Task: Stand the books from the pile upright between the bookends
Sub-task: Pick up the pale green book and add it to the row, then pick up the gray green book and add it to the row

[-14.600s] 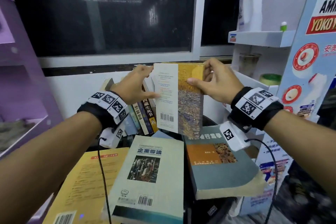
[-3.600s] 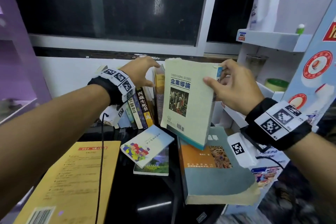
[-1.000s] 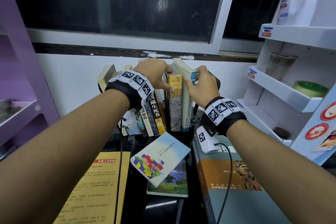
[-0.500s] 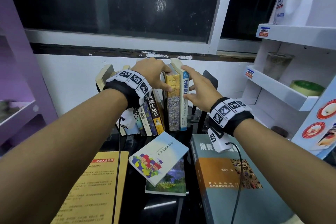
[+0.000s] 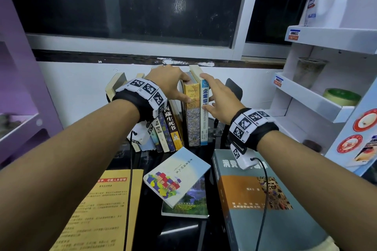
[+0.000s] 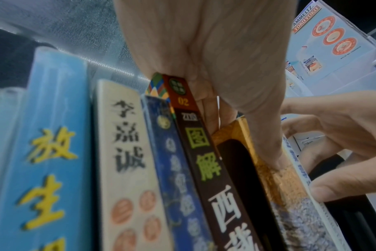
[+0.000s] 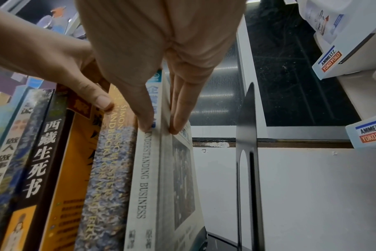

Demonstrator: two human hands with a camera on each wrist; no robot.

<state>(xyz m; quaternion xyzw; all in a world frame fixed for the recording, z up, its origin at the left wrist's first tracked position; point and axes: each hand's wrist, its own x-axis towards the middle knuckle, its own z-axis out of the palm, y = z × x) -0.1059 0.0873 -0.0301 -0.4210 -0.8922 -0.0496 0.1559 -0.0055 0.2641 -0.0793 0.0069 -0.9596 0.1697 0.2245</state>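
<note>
- Landmark: the row of standing books (image 5: 175, 120) at the back of the black table (image 5: 151, 228), under the window.
- Left of the row's front end, a yellow book (image 5: 95, 212) lies flat, not yet stood up.
- On the left half of the row, your left hand (image 5: 169, 83) drapes over the book tops, fingers curled down the far side and thumb pressed on the spine of the Troyka book (image 5: 191, 112). The shorter books under your wrist lean rightward; let go early and they may slide and fan out.
- In front of the row, a small book with a house drawing (image 5: 177, 173) lies on another flat book. Both wait their turn.
- At the row's right end, your right hand (image 5: 218, 100) lies flat and open, straight fingers on the cover and spine of the business book (image 5: 205, 112), gripping nothing.
- Just right of that book is an open gap, then the black bookend (image 7: 248, 152), standing apart. The risk, as I judge it: lift your right hand and the business book tips into that gap.
- Right of the row's front, a thick grey-and-orange book (image 5: 259, 199) lies flat under your right forearm; a dragging wrist cable could snag it.
</note>
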